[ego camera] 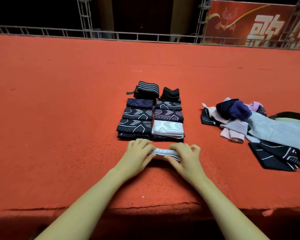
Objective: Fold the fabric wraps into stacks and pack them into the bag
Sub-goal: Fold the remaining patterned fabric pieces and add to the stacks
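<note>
Two rows of folded stacks [151, 115] already stood on the red carpet [59, 101]; a loose pile [249, 122] waited right, beside the bag [294, 116], so packing seemed unstarted. Left hand [137, 153] and right hand [184, 155] were curled shut on a pale wrap [163, 152], just before the stacks, its long axis left-right.

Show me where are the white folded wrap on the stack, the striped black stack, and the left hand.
white folded wrap [167, 127], head view, top face.
striped black stack [148, 87], head view, top face.
left hand [137, 153], head view, back of hand.
</note>
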### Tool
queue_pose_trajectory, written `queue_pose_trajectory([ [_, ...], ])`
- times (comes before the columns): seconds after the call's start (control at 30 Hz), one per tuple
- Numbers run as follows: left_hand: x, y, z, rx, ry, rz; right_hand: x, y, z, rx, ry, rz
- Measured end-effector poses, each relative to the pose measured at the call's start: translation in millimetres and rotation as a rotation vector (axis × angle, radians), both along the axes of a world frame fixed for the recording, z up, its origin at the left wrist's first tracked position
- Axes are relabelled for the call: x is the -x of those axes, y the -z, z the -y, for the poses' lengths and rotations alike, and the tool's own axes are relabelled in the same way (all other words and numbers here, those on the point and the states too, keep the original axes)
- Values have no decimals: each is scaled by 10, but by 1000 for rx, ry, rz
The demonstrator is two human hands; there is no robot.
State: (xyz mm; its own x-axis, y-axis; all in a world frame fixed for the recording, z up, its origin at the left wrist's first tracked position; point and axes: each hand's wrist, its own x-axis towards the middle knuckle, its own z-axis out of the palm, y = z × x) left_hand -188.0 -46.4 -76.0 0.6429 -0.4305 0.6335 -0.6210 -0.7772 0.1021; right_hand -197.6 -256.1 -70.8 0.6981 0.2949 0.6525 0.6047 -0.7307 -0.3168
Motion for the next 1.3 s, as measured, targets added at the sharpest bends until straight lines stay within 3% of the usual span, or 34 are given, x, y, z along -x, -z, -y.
queue_pose_trajectory([
  [0.23, 24, -25, 139, 108, -33, 155, -16, 2, 50, -83, 45, 14],
  [0.4, -281, -410, 303, 140, -70, 281, -280, -286, 34, -219, 209, 193],
  [0.7, -1023, -492, 464, 40, -122, 357, -1047, -401, 223, -39, 280, 252],
  [0.83, -1122, -206, 399, -131, -84, 241, -1207, -214, 304, 111, 149, 63],
  [1.03, -1111, -232, 523, -134, -161, 32, -1175, -85, 158, -105, 281, -44],
  [1.23, -1066, -175, 542, -273, -372, -344, -1194, -58, 141, 276, 320, -367],
  [1.3, -1061, -146, 564, -311, -444, -379, -1191, -83, 142, 341, 317, -417],
])
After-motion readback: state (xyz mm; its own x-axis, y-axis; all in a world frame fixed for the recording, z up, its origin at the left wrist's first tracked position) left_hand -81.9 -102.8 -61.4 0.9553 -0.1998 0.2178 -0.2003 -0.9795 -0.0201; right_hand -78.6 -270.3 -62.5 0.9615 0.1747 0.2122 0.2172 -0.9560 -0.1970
